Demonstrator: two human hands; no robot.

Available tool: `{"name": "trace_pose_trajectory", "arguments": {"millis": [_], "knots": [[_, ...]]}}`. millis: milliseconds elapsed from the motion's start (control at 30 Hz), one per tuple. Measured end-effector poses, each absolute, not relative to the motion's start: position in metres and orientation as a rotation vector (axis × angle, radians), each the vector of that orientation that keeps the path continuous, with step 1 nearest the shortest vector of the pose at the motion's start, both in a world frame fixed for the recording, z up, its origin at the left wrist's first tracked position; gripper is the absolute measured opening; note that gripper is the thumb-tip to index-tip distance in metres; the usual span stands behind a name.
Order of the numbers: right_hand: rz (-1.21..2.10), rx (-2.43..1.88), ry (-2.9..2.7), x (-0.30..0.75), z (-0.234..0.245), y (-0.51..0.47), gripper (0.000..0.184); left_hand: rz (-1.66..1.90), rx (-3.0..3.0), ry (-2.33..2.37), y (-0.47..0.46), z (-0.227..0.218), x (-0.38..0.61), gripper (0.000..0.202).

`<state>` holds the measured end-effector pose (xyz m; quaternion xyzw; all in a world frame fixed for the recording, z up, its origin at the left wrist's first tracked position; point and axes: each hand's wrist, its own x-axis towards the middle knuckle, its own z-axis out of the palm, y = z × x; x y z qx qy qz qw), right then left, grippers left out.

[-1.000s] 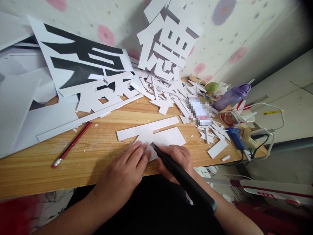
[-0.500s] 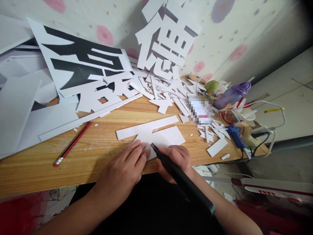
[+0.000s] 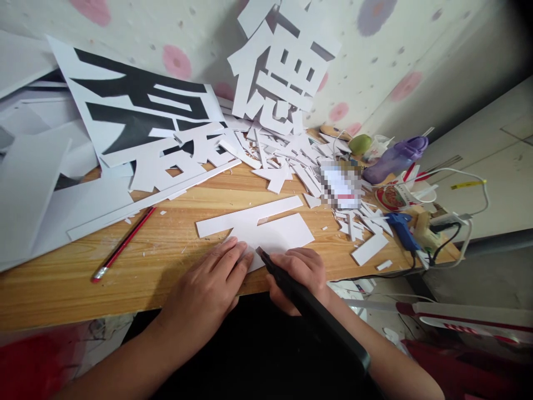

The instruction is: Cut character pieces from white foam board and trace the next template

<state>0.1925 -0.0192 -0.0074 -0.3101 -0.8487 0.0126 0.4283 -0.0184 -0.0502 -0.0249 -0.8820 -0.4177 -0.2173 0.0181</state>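
Observation:
My left hand (image 3: 214, 275) lies flat on the lower left of a white foam board piece (image 3: 278, 233), pressing it to the wooden table. The piece has a long upper bar and a wider lower part, with notches between them. My right hand (image 3: 297, 278) is closed round a black utility knife (image 3: 316, 316) whose long handle slants back toward me. The short blade touches or nearly touches the board close to my left fingertips; which of the two I cannot tell. The board's lower edge is partly hidden by my hands.
On the table (image 3: 175, 300), a red pencil (image 3: 125, 244) lies left. Behind are a printed black-and-white sheet (image 3: 137, 100), a cut foam character (image 3: 287, 66) and heaped white offcuts (image 3: 278, 153). A blurred phone (image 3: 340, 186), purple bottle (image 3: 395, 158), paper bowl (image 3: 393, 197) and blue glue gun (image 3: 402, 230) stand right.
The knife tip has shifted very slightly down and left along the board. My left hand keeps its place on the piece; the whole view has tilted a little.

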Motion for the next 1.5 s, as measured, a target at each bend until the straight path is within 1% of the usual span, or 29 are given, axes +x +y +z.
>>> {"name": "trace_pose_trajectory", "arguments": {"millis": [167, 267, 300, 367, 467, 500, 567, 667, 800, 900, 1033, 1500], "knots": [[0.082, -0.791, -2.097, 0.194, -0.009, -0.024, 0.024, -0.619, -2.76, -1.292, -0.05, -0.026, -0.02, 0.057], [0.175, -0.944, -1.916, 0.199, -0.011, -0.028, 0.021, -0.598, -2.746, -1.255, -0.05, -0.025, -0.02, 0.056], [0.27, -1.002, -1.811, 0.201, -0.012, -0.028, 0.022, -0.601, -2.742, -1.245, -0.05, -0.024, -0.019, 0.056], [0.562, -1.032, -1.555, 0.204, -0.014, -0.024, 0.028, -0.617, -2.739, -1.236, -0.049, -0.023, -0.019, 0.056], [0.99, -0.885, -1.238, 0.207, -0.013, -0.013, 0.041, -0.645, -2.727, -1.219, -0.05, -0.021, -0.019, 0.055], [1.087, -0.859, -1.186, 0.207, -0.012, -0.01, 0.042, -0.648, -2.719, -1.211, -0.05, -0.021, -0.019, 0.053], [1.244, -0.882, -1.138, 0.208, -0.008, -0.006, 0.04, -0.649, -2.701, -1.193, -0.05, -0.021, -0.019, 0.049], [1.37, -0.918, -1.094, 0.208, -0.002, -0.004, 0.038, -0.642, -2.691, -1.179, -0.05, -0.021, -0.019, 0.046], [1.34, -0.925, -1.134, 0.205, 0.001, 0.0, 0.035, -0.647, -2.704, -1.169, -0.05, -0.022, -0.019, 0.043], [1.189, -1.089, -1.166, 0.199, -0.001, 0.006, 0.03, -0.64, -2.706, -1.164, -0.05, -0.022, -0.019, 0.043], [1.038, -1.219, -1.217, 0.192, -0.007, 0.014, 0.029, -0.654, -2.703, -1.144, -0.05, -0.023, -0.019, 0.042], [1.084, -1.265, -1.186, 0.186, -0.006, 0.017, 0.028, -0.673, -2.705, -1.143, -0.048, -0.024, -0.019, 0.044]]}}
